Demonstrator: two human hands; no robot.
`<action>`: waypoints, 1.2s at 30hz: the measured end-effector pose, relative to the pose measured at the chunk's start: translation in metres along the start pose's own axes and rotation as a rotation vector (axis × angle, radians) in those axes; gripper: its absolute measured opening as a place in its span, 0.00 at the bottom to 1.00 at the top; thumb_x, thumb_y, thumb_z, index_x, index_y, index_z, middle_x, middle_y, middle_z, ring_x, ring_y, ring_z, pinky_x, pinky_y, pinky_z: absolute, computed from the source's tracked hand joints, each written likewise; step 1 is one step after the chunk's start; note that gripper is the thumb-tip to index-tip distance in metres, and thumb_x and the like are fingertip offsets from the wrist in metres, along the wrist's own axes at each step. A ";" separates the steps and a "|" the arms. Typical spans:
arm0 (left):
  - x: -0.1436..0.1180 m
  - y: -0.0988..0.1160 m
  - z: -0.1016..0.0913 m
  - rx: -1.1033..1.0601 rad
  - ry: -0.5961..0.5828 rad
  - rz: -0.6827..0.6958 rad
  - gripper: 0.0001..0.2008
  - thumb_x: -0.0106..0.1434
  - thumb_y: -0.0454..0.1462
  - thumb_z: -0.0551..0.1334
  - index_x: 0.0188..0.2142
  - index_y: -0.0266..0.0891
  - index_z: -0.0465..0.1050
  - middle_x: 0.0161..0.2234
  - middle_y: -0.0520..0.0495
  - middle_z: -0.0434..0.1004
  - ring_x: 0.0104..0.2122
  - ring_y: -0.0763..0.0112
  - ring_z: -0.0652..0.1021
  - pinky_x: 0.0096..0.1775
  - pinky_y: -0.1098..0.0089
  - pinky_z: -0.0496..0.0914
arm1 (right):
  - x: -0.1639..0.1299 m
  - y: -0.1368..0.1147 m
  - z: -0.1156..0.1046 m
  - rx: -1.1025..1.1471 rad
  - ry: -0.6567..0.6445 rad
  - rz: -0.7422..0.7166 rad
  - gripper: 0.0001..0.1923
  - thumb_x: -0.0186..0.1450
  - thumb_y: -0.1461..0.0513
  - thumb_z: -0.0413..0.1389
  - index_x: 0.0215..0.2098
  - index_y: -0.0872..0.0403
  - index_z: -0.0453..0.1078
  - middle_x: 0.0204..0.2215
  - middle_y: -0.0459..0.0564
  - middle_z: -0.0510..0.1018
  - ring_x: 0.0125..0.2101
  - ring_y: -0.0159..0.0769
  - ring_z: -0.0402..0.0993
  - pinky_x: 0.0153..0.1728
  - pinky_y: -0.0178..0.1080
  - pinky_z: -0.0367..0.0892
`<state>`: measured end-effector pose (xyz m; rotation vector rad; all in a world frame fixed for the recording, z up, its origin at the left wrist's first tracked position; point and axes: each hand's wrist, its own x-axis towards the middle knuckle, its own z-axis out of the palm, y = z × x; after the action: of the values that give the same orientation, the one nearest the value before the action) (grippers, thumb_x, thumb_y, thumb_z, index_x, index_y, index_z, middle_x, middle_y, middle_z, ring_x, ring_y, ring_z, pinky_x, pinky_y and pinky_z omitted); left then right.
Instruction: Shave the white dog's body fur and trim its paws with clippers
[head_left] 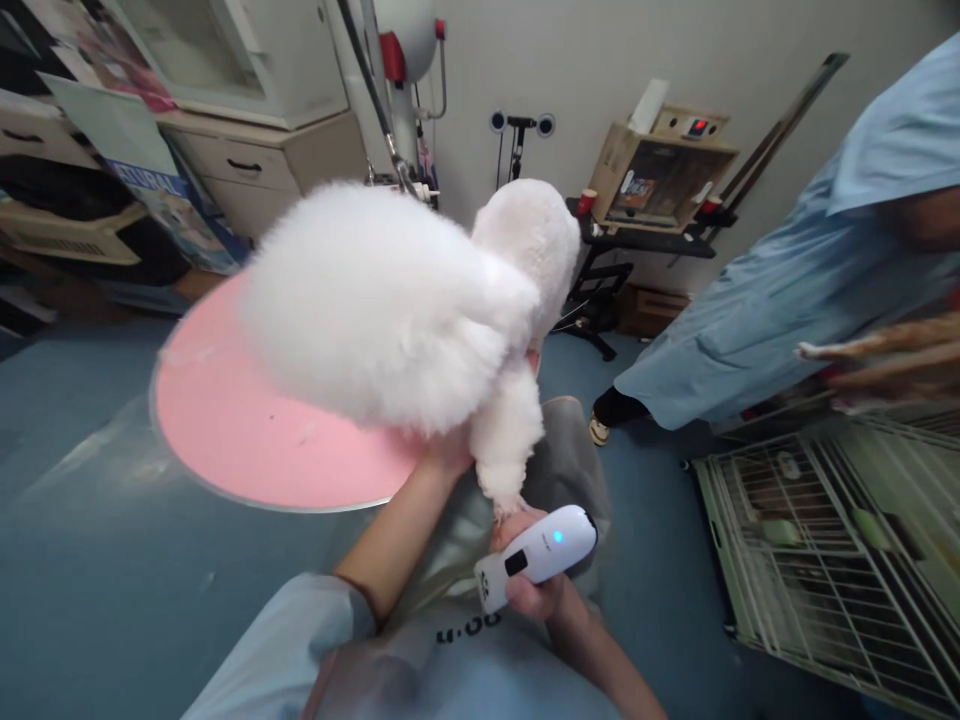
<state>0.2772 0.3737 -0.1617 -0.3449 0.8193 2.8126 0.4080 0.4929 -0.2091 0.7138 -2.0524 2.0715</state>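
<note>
A fluffy white dog [375,300] is on a round pink grooming table [225,420], with one front leg [510,430] reaching down over the edge toward my lap. My left hand [451,452] is beside the upper part of that leg, under the head fur; its fingers are hidden. Below the paw, my right hand [544,595] grips a white hair clipper [551,550] with a lit blue light and a black switch. Fingertips of the same hand are at the paw, and I cannot tell whether they hold it.
On the right, a person in a blue gown [750,310] stands holding a orange-furred animal's leg [885,335]. A wire cage [817,540] is at the lower right. Behind the dog are a wooden box [652,175] on a black stand, a dryer arm [409,40] and drawers [240,165].
</note>
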 end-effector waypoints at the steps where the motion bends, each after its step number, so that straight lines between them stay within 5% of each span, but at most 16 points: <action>1: -0.004 -0.003 -0.008 -0.032 -0.010 0.029 0.13 0.65 0.39 0.54 0.39 0.37 0.75 0.38 0.46 0.79 0.40 0.66 0.76 0.45 0.67 0.71 | 0.000 0.000 0.000 0.015 -0.001 -0.008 0.16 0.57 0.45 0.54 0.31 0.47 0.64 0.19 0.44 0.66 0.18 0.34 0.62 0.19 0.39 0.60; 5: -0.040 -0.025 -0.042 -0.031 -0.013 0.074 0.15 0.56 0.42 0.64 0.40 0.36 0.77 0.41 0.45 0.79 0.44 0.62 0.76 0.49 0.65 0.69 | 0.004 -0.003 -0.002 0.031 -0.034 -0.051 0.13 0.59 0.47 0.54 0.33 0.46 0.66 0.20 0.44 0.67 0.19 0.34 0.63 0.20 0.40 0.61; 10: -0.083 -0.039 -0.038 0.248 -0.204 -0.295 0.29 0.46 0.57 0.68 0.32 0.32 0.78 0.33 0.39 0.80 0.35 0.60 0.78 0.40 0.66 0.70 | 0.010 -0.007 -0.003 0.025 -0.030 -0.062 0.13 0.58 0.48 0.56 0.33 0.46 0.69 0.23 0.45 0.70 0.25 0.38 0.68 0.27 0.42 0.64; 16: -0.062 -0.034 0.003 0.329 -0.143 -0.311 0.34 0.43 0.64 0.63 0.25 0.30 0.74 0.26 0.40 0.77 0.27 0.67 0.75 0.35 0.69 0.68 | 0.024 -0.023 0.002 0.540 0.148 0.148 0.17 0.56 0.46 0.56 0.30 0.50 0.68 0.21 0.45 0.67 0.21 0.34 0.64 0.22 0.38 0.60; 20: -0.052 -0.043 -0.015 0.268 -0.188 -0.241 0.36 0.44 0.66 0.61 0.29 0.33 0.73 0.26 0.43 0.75 0.29 0.67 0.74 0.36 0.68 0.67 | 0.030 -0.034 0.000 0.577 0.268 0.189 0.17 0.54 0.46 0.55 0.28 0.50 0.67 0.21 0.45 0.63 0.21 0.34 0.62 0.22 0.37 0.58; 24: -0.060 -0.048 -0.030 0.179 -0.447 -0.327 0.35 0.40 0.66 0.63 0.21 0.34 0.69 0.22 0.47 0.68 0.25 0.73 0.70 0.31 0.72 0.64 | 0.039 -0.030 -0.003 0.479 0.296 0.155 0.18 0.54 0.44 0.54 0.28 0.50 0.65 0.21 0.46 0.63 0.21 0.35 0.62 0.22 0.39 0.59; 29: -0.039 -0.027 0.013 0.240 -0.373 -0.318 0.20 0.42 0.44 0.74 0.25 0.33 0.70 0.22 0.48 0.71 0.25 0.73 0.72 0.30 0.73 0.66 | 0.050 -0.018 -0.013 0.292 0.255 0.089 0.16 0.56 0.47 0.57 0.31 0.51 0.66 0.22 0.46 0.66 0.22 0.36 0.63 0.24 0.41 0.61; 33: -0.003 0.013 0.047 0.130 -0.255 -0.308 0.14 0.55 0.34 0.64 0.19 0.35 0.61 0.16 0.52 0.62 0.18 0.79 0.67 0.25 0.78 0.65 | 0.050 -0.015 -0.012 0.054 0.064 0.044 0.16 0.55 0.48 0.58 0.32 0.51 0.69 0.24 0.47 0.69 0.24 0.36 0.65 0.26 0.41 0.62; 36: 0.012 0.044 0.046 0.117 -0.261 -0.288 0.09 0.61 0.36 0.58 0.26 0.34 0.65 0.17 0.53 0.61 0.17 0.80 0.64 0.20 0.80 0.60 | 0.048 -0.010 -0.002 0.002 -0.040 0.009 0.16 0.54 0.48 0.57 0.32 0.50 0.69 0.24 0.46 0.68 0.24 0.35 0.65 0.27 0.41 0.63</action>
<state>0.2470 0.3637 -0.1045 -0.0666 0.7995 2.4632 0.3692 0.4840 -0.1799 0.7534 -2.0783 2.0817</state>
